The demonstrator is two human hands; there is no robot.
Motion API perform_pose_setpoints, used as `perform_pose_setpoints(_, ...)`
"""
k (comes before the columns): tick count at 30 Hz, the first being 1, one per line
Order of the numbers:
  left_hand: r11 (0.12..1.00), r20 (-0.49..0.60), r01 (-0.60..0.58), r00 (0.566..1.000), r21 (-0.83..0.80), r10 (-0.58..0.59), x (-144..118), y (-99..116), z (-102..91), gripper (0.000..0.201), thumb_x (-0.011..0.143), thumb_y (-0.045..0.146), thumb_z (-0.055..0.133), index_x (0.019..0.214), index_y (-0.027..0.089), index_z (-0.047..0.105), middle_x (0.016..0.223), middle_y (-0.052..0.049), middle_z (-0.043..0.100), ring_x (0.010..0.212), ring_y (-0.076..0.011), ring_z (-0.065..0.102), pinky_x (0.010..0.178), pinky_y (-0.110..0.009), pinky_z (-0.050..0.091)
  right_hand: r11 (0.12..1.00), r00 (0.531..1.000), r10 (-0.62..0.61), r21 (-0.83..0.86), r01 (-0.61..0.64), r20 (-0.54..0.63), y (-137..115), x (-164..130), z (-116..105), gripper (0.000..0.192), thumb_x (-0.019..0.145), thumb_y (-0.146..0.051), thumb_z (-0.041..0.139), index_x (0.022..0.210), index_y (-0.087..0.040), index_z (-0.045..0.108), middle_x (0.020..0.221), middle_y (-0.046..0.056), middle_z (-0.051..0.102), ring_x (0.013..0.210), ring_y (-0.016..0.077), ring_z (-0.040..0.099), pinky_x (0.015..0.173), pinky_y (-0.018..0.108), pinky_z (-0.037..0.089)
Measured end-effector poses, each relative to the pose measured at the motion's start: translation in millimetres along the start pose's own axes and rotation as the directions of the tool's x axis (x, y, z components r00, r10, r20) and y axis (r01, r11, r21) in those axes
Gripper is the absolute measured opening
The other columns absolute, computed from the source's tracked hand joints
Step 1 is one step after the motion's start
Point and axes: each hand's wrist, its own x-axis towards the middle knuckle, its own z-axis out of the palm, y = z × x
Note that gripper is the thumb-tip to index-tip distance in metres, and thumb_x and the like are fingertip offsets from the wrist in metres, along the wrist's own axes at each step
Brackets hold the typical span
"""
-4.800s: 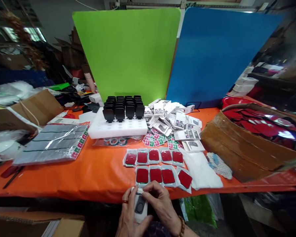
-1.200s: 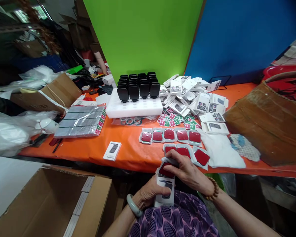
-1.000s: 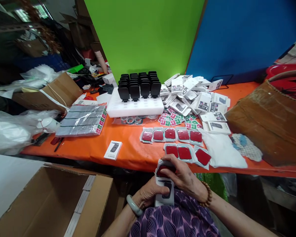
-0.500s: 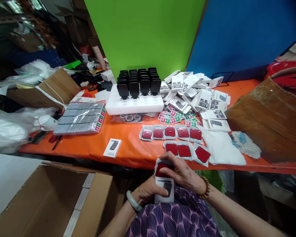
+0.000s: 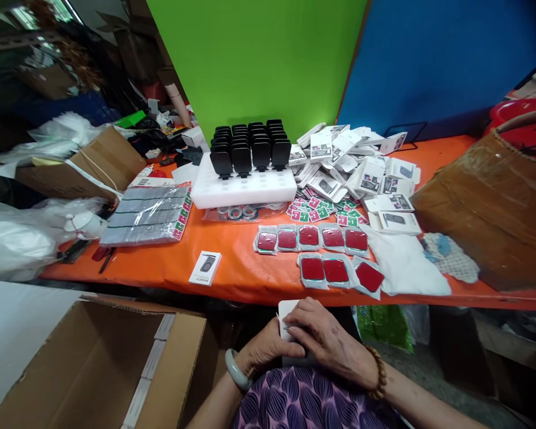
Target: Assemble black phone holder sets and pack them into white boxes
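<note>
Both hands grip small white box (mostly covered), in lap

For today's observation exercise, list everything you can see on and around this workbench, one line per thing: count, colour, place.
small box: one, white, held in both hands at the lap
red pads in clear sleeves: eight, two rows near the front edge
single box: one, white, lying alone on the table, left of the pads
foam tray: one, white, mid-table, with black holders standing in rows
loose boxes: a pile, white, right of the tray
table cover: orange
carton: one, brown, open, lower left
backdrops: green and blue, behind the table
left hand: under the small box
right hand: on top of it
</note>
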Motion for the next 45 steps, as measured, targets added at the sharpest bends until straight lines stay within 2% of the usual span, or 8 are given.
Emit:
perform_pose_setpoints(6, 0.975, -0.361, -0.182, 0.907, 0.125, 0.216, -16.6, -6.0, 2.2, 0.056, 0.066, 0.021, 0.080, 0.113, 0.022, 0.048, 0.091, -0.002, 0.066, 0.076, -0.0153, 0.062, 0.071, -0.026, 0.049, 0.988, 0.996, 0.072, 0.143, -0.065, -0.046, 15.6, -3.8, -5.4, 0.036, 0.086, -0.012, 0.052, 0.119, -0.024, 0.052, 0.111, 0.007, 0.060, 0.103, 0.0203, 0.055, 0.095, 0.039, 0.044)
perform_pose_setpoints(12, 0.962, -0.369, -0.219, 0.890, 0.165, 0.266, -20.8, -11.8, 1.1, 0.054, 0.066, 0.023, 0.080, 0.110, 0.020, 0.050, 0.087, -0.002, 0.068, 0.075, -0.0138, 0.063, 0.071, -0.025, 0.050, 0.921, 0.918, 0.236, 0.374, -0.107, -0.318, 30.2, -11.7, 8.2, 0.025, 0.081, -0.026, 0.066, 0.103, -0.022, 0.057, 0.113, 0.007, 0.054, 0.103, 0.0210, 0.057, 0.089, 0.034, 0.049)
perform_pose_setpoints(16, 0.974, -0.367, -0.155, 0.907, 0.168, 0.208, -18.1, -15.3, -1.3, 0.050, 0.065, 0.028, 0.081, 0.108, 0.017, 0.058, 0.093, -0.005, 0.070, 0.080, -0.0162, 0.065, 0.076, -0.029, 0.051, 0.799, 0.882, 0.397, 0.569, -0.197, -0.253, 34.1, -21.7, 19.8, 0.016, 0.083, -0.035, 0.065, 0.086, -0.019, 0.062, 0.095, 0.005, 0.060, 0.084, 0.0173, 0.061, 0.075, 0.029, 0.050)
perform_pose_setpoints(21, 0.942, -0.380, -0.089, 0.899, 0.324, 0.216, -19.2, -12.2, -1.4, 0.034, 0.075, 0.040, 0.070, 0.098, 0.015, 0.068, 0.074, -0.001, 0.067, 0.062, -0.0115, 0.057, 0.060, -0.022, 0.045, 0.821, 0.910, 0.394, 0.496, -0.284, -0.130, 31.8, -24.1, 21.0, 0.025, 0.088, -0.040, 0.056, 0.081, -0.017, 0.064, 0.077, 0.001, 0.059, 0.072, 0.0140, 0.054, 0.067, 0.026, 0.044)
perform_pose_setpoints(27, 0.879, -0.464, -0.088, 0.822, 0.468, 0.330, -14.7, -0.5, 9.4, 0.022, 0.074, 0.033, 0.068, 0.065, 0.013, 0.068, 0.067, -0.001, 0.063, 0.067, -0.0126, 0.053, 0.067, -0.023, 0.043, 0.696, 0.862, 0.499, 0.635, -0.337, -0.089, 34.2, -13.1, 30.4, 0.035, 0.079, -0.044, 0.066, 0.064, -0.018, 0.049, 0.060, -0.005, 0.043, 0.056, 0.0088, 0.038, 0.052, 0.022, 0.032)
perform_pose_setpoints(32, 0.926, -0.557, -0.179, 0.755, 0.332, 0.346, -6.7, 3.8, 14.0, 0.019, 0.068, 0.026, 0.072, 0.081, 0.017, 0.060, 0.066, 0.006, 0.053, 0.057, -0.0079, 0.047, 0.056, -0.020, 0.039, 0.562, 0.827, 0.539, 0.799, -0.214, -0.157, 40.3, -7.6, 37.4, 0.036, 0.070, -0.044, 0.075, 0.089, -0.022, 0.054, 0.071, -0.004, 0.055, 0.061, 0.0114, 0.051, 0.058, 0.022, 0.043)
perform_pose_setpoints(39, 0.848, -0.427, -0.089, 0.834, 0.523, 0.351, -17.4, 3.1, 2.1, 0.015, 0.071, 0.029, 0.073, 0.073, 0.015, 0.070, 0.074, -0.003, 0.065, 0.071, -0.0140, 0.056, 0.068, -0.025, 0.044, 0.903, 0.976, 0.164, 0.420, -0.090, -0.144, 45.1, -21.8, 23.7, 0.012, 0.086, -0.030, 0.063, 0.087, -0.021, 0.071, 0.084, 0.005, 0.067, 0.080, 0.0182, 0.063, 0.073, 0.027, 0.049)
perform_pose_setpoints(45, 0.775, -0.383, -0.088, 0.831, 0.626, 0.404, -23.1, 3.6, 0.7, 0.022, 0.078, 0.036, 0.067, 0.076, 0.015, 0.073, 0.076, -0.006, 0.069, 0.073, -0.0163, 0.059, 0.071, -0.027, 0.044, 0.909, 0.976, 0.176, 0.401, -0.113, -0.125, 43.8, -18.1, 26.0, 0.015, 0.087, -0.031, 0.061, 0.082, -0.021, 0.070, 0.082, 0.005, 0.066, 0.078, 0.0171, 0.062, 0.072, 0.026, 0.048)
